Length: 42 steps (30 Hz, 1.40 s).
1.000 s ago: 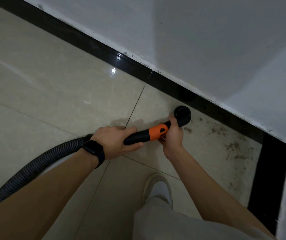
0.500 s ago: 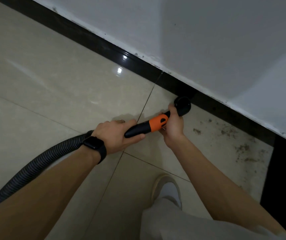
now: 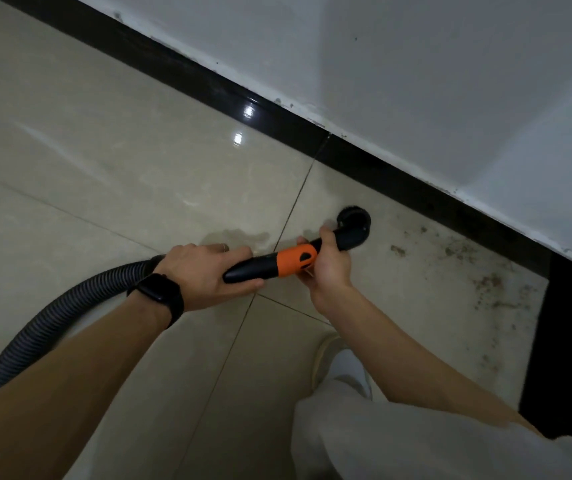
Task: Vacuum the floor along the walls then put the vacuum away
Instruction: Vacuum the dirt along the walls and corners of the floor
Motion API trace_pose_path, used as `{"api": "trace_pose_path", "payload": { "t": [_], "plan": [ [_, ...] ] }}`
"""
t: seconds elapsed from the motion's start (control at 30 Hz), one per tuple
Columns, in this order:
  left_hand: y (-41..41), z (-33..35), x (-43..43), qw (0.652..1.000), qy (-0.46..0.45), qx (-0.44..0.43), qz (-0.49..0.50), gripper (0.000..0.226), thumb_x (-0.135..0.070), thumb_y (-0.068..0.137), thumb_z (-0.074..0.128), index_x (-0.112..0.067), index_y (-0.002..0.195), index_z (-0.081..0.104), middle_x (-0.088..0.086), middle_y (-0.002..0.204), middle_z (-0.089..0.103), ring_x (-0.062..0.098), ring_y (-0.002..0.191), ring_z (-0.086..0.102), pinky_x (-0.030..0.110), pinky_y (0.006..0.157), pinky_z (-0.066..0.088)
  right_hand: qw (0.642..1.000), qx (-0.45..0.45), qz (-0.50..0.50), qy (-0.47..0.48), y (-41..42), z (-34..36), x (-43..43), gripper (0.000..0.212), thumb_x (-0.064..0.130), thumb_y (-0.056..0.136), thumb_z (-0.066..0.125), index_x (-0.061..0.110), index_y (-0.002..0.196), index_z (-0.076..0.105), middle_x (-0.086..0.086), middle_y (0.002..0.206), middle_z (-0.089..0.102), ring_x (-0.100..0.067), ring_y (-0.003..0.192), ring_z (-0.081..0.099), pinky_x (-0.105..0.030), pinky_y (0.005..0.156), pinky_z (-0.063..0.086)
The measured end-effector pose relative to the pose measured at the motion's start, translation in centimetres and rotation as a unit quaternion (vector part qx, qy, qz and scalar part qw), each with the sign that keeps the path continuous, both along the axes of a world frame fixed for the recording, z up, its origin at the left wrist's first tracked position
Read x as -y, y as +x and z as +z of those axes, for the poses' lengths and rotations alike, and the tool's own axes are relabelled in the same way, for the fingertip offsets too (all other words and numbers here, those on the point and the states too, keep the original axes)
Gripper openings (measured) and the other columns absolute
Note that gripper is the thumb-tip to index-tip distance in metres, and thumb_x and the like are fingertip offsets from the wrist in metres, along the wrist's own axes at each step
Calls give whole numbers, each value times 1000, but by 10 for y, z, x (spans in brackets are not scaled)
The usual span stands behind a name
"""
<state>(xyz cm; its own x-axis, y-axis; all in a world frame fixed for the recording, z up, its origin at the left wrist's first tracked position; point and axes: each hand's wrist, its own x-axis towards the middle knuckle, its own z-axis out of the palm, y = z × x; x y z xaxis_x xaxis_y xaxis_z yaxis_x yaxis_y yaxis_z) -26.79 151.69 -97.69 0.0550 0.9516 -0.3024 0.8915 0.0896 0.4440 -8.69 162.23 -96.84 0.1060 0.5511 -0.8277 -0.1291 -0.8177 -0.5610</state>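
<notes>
I look down on a white wall (image 3: pixel 416 81), cream floor tiles (image 3: pixel 104 150) and black skirting (image 3: pixel 208 81). A ribbed hose (image 3: pixel 35 334) feeds a black wand (image 3: pixel 250 270) with an orange collar (image 3: pixel 293 260). The left hand (image 3: pixel 205 268), watch (image 3: pixel 158 292) on wrist, curls round its rear; the right hand (image 3: pixel 329 268) grips its front. Its round brush head (image 3: pixel 354 225) rests on the tiles near the skirting.

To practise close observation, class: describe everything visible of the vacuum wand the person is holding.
The vacuum wand is a black, plastic-looking tube with an orange collar, a round brush head in front and a ribbed dark hose behind. The left hand grips its rear, the right hand its neck. The head sits low at the tiled floor, short of the black skirting, beside dirt specks.
</notes>
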Motion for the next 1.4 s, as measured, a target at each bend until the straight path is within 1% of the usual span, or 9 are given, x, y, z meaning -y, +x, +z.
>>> {"api": "trace_pose_path", "payload": {
  "t": [0.23, 0.33, 0.5, 0.63, 0.87, 1.0, 1.1, 1.23, 1.4],
  "plan": [
    [31, -4, 1, 995, 21, -19, -100, 68, -89, 70, 4, -46, 110, 38, -11, 86, 56, 18, 69, 61, 29, 59, 38, 997, 12, -68, -37, 48, 6, 29, 13, 33, 106, 58, 21, 106, 55, -7, 88, 75, -15, 79, 72, -29, 51, 57],
    [43, -6, -3, 992, 27, -13, -119, 68, -88, 72, 5, -46, 112, 40, -11, 86, 55, 17, 67, 58, 28, 58, 36, 995, 17, -95, -32, 60, 8, 30, 12, 31, 105, 60, 20, 104, 56, -9, 88, 74, -11, 68, 72, -27, 47, 56],
    [51, -9, -12, 994, 31, -12, -104, 66, -89, 72, 8, -45, 110, 40, -13, 80, 47, 19, 71, 62, 29, 61, 40, 996, 27, -82, -10, 66, 2, 21, 15, 34, 104, 60, 19, 107, 56, 1, 65, 75, -6, 57, 72, -28, 51, 57],
    [55, -8, -18, 995, 28, -17, -99, 66, -88, 72, 9, -43, 108, 41, -14, 78, 44, 20, 72, 63, 29, 62, 40, 997, 26, -74, 3, 71, -5, 16, 15, 34, 104, 60, 21, 108, 54, 4, 64, 75, -5, 61, 73, -31, 56, 58],
    [58, -9, -26, 996, 21, -10, -88, 66, -89, 72, 9, -42, 105, 40, -13, 78, 48, 19, 70, 62, 30, 62, 43, 997, 17, -75, 9, 73, -7, 3, 16, 33, 103, 61, 20, 110, 55, 2, 65, 75, -7, 60, 72, -29, 54, 57],
    [59, -8, -33, 997, 16, 1, -79, 64, -90, 73, 9, -43, 104, 39, -13, 77, 49, 17, 66, 59, 31, 63, 47, 997, 18, -77, 18, 72, -8, -7, 15, 32, 104, 60, 20, 111, 55, -2, 71, 75, -7, 60, 72, -27, 52, 56],
    [62, -7, -39, 997, 13, 10, -70, 66, -90, 72, 7, -43, 105, 39, -14, 75, 48, 15, 61, 53, 30, 61, 44, 996, 23, -75, 31, 72, -8, -15, 13, 31, 104, 60, 20, 110, 55, -5, 81, 73, -6, 62, 72, -29, 55, 56],
    [65, -7, -45, 998, 19, 9, -61, 73, -92, 69, -1, -44, 105, 39, -14, 76, 49, 12, 60, 52, 28, 58, 43, 996, 31, -73, 40, 71, -8, -24, 13, 31, 105, 60, 20, 108, 55, -2, 75, 71, -5, 60, 71, -28, 54, 55],
    [67, -8, -54, 999, 0, 17, -50, 70, -94, 68, 1, -45, 102, 38, -14, 74, 48, 8, 58, 49, 30, 60, 46, 997, 25, -62, 47, 73, -8, -34, 11, 31, 105, 58, 21, 108, 54, 7, 60, 71, -3, 58, 70, -28, 54, 55]
  ]
}}
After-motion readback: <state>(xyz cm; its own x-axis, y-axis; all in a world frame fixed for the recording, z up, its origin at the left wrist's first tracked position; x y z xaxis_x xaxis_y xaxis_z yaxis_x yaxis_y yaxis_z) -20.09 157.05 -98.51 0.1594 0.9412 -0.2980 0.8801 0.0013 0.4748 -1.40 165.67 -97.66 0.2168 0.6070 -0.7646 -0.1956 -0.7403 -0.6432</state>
